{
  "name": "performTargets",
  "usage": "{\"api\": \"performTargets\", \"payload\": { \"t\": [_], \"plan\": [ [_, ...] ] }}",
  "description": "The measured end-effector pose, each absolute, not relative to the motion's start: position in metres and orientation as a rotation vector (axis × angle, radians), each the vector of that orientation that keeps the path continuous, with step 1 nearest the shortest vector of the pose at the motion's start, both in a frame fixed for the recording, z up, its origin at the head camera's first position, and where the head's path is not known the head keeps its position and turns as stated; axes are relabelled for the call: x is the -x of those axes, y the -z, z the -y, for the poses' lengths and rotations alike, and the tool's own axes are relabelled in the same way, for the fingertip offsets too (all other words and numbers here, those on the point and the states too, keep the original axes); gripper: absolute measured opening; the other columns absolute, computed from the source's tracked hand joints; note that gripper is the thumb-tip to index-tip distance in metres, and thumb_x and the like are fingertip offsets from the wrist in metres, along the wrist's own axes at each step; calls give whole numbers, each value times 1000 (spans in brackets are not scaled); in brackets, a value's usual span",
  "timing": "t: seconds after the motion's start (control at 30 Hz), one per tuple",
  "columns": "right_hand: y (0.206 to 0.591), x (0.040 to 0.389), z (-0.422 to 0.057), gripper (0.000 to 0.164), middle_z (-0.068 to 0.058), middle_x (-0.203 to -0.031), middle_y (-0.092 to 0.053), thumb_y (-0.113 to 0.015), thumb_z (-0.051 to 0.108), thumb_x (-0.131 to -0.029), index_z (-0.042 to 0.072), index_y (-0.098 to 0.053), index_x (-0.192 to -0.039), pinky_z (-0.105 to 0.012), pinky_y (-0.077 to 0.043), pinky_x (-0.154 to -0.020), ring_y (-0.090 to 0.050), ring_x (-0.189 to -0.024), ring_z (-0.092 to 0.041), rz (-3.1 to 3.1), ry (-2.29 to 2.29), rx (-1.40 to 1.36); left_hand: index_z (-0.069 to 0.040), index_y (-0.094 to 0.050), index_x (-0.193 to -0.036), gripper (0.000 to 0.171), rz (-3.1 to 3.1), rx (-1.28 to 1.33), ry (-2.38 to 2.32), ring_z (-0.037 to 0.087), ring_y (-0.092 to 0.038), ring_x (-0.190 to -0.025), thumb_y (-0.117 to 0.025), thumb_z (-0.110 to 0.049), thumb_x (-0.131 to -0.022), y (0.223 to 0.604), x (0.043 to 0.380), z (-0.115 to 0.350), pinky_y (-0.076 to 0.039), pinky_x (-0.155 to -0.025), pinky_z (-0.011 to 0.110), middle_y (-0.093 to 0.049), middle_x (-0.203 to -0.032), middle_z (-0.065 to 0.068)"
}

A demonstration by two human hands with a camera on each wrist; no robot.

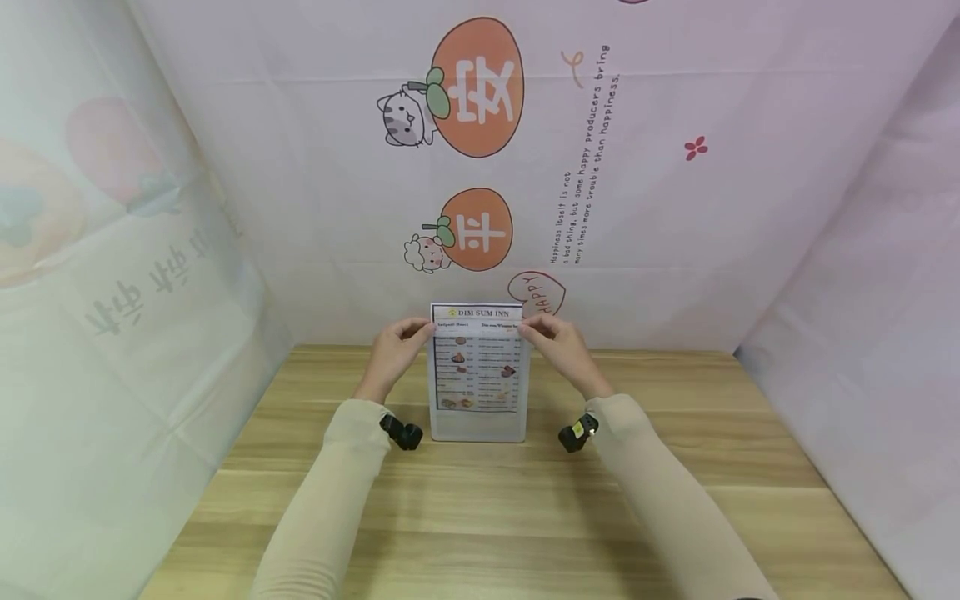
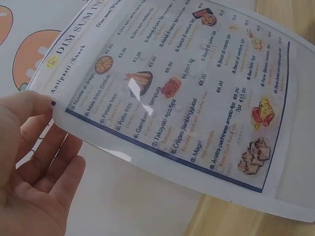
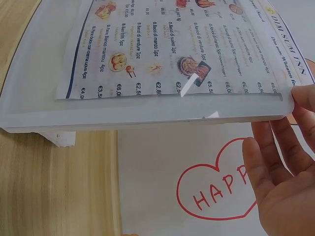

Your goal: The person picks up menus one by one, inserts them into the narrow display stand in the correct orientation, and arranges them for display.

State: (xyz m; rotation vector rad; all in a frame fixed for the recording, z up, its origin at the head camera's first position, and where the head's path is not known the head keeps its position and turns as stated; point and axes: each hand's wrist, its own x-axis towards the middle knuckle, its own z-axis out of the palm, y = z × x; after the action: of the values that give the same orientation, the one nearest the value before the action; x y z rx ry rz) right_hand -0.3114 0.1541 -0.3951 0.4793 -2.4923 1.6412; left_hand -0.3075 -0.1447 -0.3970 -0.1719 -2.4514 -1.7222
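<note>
A printed menu sheet (image 1: 476,371) headed "DIM SUM INN" sits inside a clear, round-cornered sign holder (image 1: 477,427). Its heading strip sticks out above the holder's top edge, and a blank see-through band shows below the print. My left hand (image 1: 395,354) pinches the sheet at the top left corner, thumb in front and fingers behind. At the top right corner my right hand (image 1: 562,352) pinches it the same way. In the right wrist view, the right thumb lies right at the holder's corner (image 3: 288,105). The holder stands near the back of the table, tilted in both wrist views.
The wood-grain table (image 1: 480,517) meets a white printed backdrop (image 1: 315,208) just behind the holder. More pale cloth (image 1: 112,333) hangs at the left and right sides. Each wrist wears a small black camera, such as the left wrist camera (image 1: 402,432).
</note>
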Motion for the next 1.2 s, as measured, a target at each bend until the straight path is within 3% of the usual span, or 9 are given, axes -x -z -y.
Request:
{"api": "performTargets", "payload": {
  "t": [0.47, 0.83, 1.2],
  "plan": [
    [396, 312, -155, 30, -6, -110, -67, -63, 37, -100, 10, -68, -113, -40, -51, -92, -60, -104, -23, 2473, -1684, -482, -14, -70, -120, 39, 2442, 188, 1685, 22, -59, -109, -65, -45, -97, 377, 314, 142, -48, -97, 43, -67, -111, 3],
    [384, 317, -154, 37, -7, -113, -64, -61, 42, -100, 10, -65, -117, -42, -49, -92, -57, -107, -24, 2488, -1679, -472, -13, -71, -120, 38, 2452, 210, 1648, 22, -59, -110, -64, -43, -98, 376, 314, 142, -47, -98, 44, -68, -112, 4],
    [375, 320, -153, 34, -7, -107, -66, -63, 40, -99, 9, -67, -113, -38, -51, -89, -59, -100, -21, 2477, -1651, -496, -11, -71, -120, 39, 2431, 218, 1638, 23, -61, -108, -65, -43, -98, 379, 315, 144, -48, -96, 43, -68, -110, 5]
  ]
}}
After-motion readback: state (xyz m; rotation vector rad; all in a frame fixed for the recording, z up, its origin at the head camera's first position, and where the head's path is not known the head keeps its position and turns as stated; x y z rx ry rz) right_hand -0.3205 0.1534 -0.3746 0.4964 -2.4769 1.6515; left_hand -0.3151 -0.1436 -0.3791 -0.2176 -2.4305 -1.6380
